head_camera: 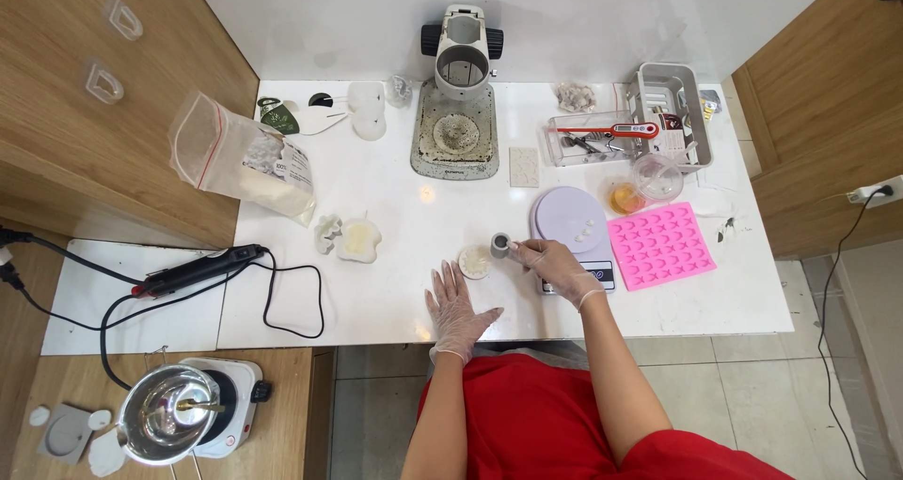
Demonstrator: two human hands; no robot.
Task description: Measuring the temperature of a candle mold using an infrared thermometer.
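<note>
Head view: your gloved hands at a small grey cup on the white table.
Left hand [456, 313] lies flat and open on the table [395, 217], holding nothing, just below a round white disc [475, 262]. Grey cup [500, 245] stands upright right of the disc, beside the lilac scale [569, 219]. Right hand [555, 266] has fingertips pinched on the cup's rim. Cup looks small, light, stiff and easy to tip; your gloves could slip, so grip the side wall low. Pink mould [661, 245] lies farther right.
</note>
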